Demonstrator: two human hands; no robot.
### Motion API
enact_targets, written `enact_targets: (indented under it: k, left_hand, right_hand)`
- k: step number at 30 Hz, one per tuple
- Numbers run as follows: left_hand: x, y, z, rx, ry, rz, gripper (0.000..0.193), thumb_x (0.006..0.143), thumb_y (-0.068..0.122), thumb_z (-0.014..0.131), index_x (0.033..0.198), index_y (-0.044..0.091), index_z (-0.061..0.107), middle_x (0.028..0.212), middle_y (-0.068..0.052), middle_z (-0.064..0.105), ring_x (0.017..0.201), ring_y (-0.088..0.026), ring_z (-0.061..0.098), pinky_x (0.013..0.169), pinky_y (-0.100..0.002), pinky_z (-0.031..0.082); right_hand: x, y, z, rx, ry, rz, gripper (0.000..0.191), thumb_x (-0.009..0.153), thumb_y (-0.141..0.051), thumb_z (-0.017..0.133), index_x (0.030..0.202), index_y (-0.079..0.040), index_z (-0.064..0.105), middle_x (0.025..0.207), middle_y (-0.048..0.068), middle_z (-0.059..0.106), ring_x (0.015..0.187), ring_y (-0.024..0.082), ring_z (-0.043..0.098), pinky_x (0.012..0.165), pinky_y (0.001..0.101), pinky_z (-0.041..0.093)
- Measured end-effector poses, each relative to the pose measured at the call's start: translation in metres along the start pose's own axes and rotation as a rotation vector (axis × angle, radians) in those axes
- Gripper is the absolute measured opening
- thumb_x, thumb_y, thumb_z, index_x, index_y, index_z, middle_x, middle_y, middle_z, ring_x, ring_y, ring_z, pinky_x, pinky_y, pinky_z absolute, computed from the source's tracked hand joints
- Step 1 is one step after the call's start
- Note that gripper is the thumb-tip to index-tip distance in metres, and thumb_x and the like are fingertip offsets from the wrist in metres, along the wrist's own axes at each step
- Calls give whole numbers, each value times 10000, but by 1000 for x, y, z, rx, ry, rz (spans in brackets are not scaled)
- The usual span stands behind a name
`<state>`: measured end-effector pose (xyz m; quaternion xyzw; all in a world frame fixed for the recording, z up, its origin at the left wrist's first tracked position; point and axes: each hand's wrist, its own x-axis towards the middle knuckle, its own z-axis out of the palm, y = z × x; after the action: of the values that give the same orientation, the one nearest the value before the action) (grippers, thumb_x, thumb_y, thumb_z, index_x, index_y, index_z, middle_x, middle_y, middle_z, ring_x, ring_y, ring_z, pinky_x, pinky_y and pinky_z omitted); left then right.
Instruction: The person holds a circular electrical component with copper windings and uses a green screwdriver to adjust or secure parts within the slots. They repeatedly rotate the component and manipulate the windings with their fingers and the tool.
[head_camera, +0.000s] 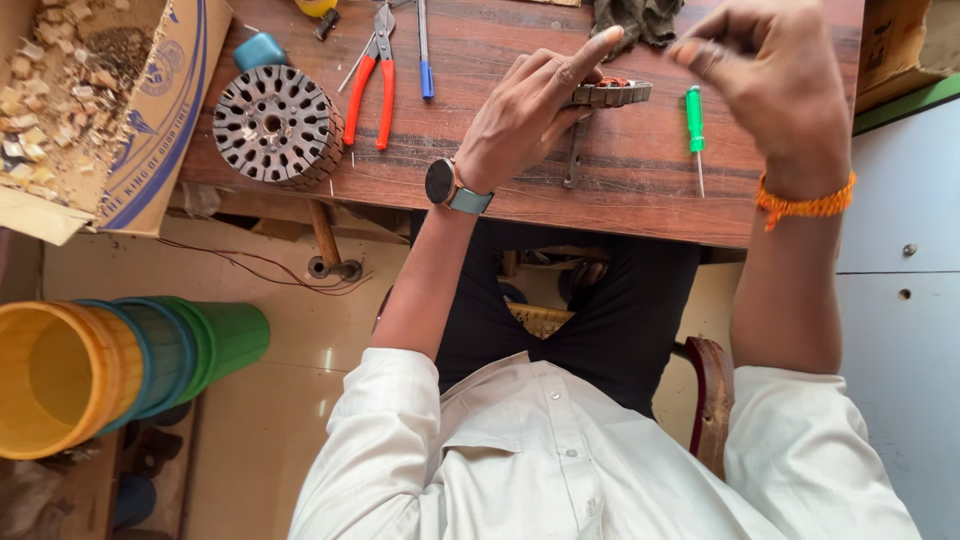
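My left hand (528, 112), with a watch on its wrist, rests on the wooden table (640, 190). It grips a small grey metal part with copper winding (618, 93), and its index finger points up and to the right. My right hand (770, 85) is raised above the table's right end, blurred, with its fingertips pinched together. I see nothing between them. An orange thread band circles that wrist. A green-handled screwdriver (694, 118) lies between the two hands.
A round slotted metal core (275, 125) sits at the table's left, beside red-handled pliers (372, 85) and a blue-handled tool (425, 60). A dark cloth (635, 18) lies at the back. A cardboard box of wood scraps (90, 100), stacked plastic buckets (110, 365) and a grey cabinet (900, 280) surround me.
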<state>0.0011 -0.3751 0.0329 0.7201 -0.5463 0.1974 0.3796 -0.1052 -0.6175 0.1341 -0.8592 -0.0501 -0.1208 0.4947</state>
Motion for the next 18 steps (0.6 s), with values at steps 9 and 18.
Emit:
enact_targets:
  k: [9,18]
  left_hand:
    - [2,-4,-7,-100,-55,-38,873,943,53,793,1619,237,272,1314,-25,659,1162,-226,622,1083,-379,552]
    - [-1,6,-13,129,-39,100,475,911,67,769,1349,210,652,1398,-20,588,1271,-248,525,1083,-373,519]
  right_hand:
    - [-37,-10,56,50,-21,87,59,1007,-46,780,1022,1,748,786,-26,637,685,2,488,569,203,359]
    - [-66,17,114,-253,144,-88,69,945,15,747,1009,12,721,871,126,726,697,164,653,633,312,498]
